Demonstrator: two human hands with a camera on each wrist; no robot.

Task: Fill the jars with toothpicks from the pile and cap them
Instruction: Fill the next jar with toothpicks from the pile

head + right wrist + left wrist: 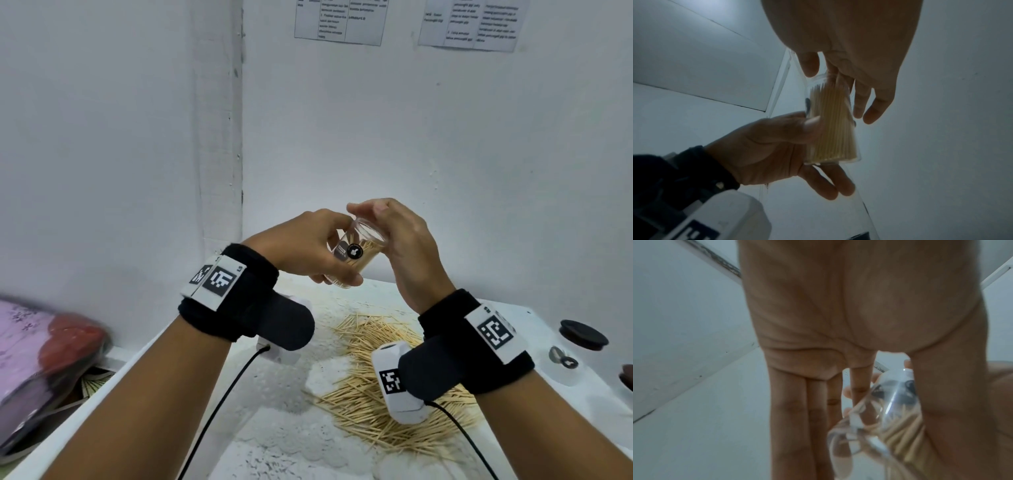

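Note:
A clear jar [356, 253] packed with toothpicks is held tilted in the air above the table, its open mouth up and toward the right. My left hand [325, 260] grips its lower half, thumb in front and fingers behind. My right hand [387, 222] is cupped over the mouth. In the right wrist view its thumb and fingers [861, 97] sit on either side of the jar [832, 123] at the rim, while the left hand [777, 146] holds the base. The left wrist view shows the jar [890, 415] blurred beside the thumb. A loose toothpick pile [359, 404] lies below.
A dark round lid [582, 334] and a second clear jar [561, 359] are on the white table [274, 428] at the right. White walls close the back and left. A pink and red bundle [51, 349] lies off the table's left edge.

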